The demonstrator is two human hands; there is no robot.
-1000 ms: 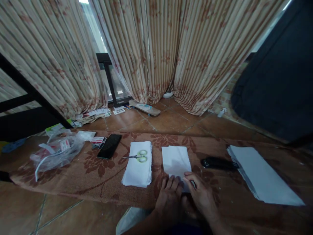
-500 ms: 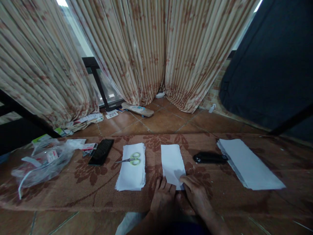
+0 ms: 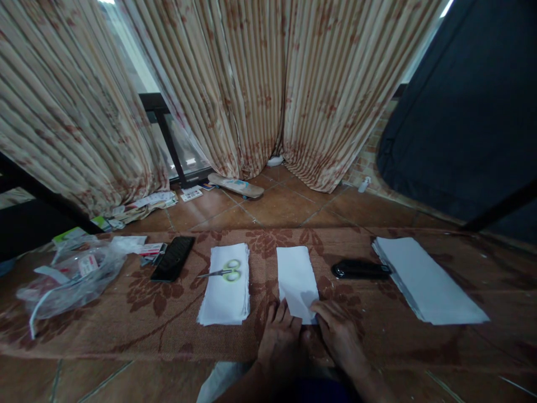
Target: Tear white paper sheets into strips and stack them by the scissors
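Note:
A white sheet of paper (image 3: pixel 296 274) lies lengthwise before me on the cloth. My left hand (image 3: pixel 280 333) rests at its near left corner, fingers laid flat on it. My right hand (image 3: pixel 339 330) is closed at the near right edge, thumb and forefinger on the paper. Whether more sheets lie beneath is unclear. To the left is a stack of white paper (image 3: pixel 222 305) with green-handled scissors (image 3: pixel 230 271) on top. A black stapler-like tool (image 3: pixel 359 270) lies to the right, its end touching a larger stack of paper (image 3: pixel 428 280).
A black phone (image 3: pixel 173 258) and a clear plastic bag (image 3: pixel 84 280) lie on the left of the brown patterned cloth (image 3: pixel 168 330). Beyond it, a skateboard (image 3: pixel 235 186) sits on the tiled floor below striped curtains (image 3: pixel 251 84). A dark cover (image 3: pixel 465 112) stands at the right.
My right hand has shifted very slightly to the right along the paper's edge. My left hand and the objects stay in place; the view has tilted slightly.

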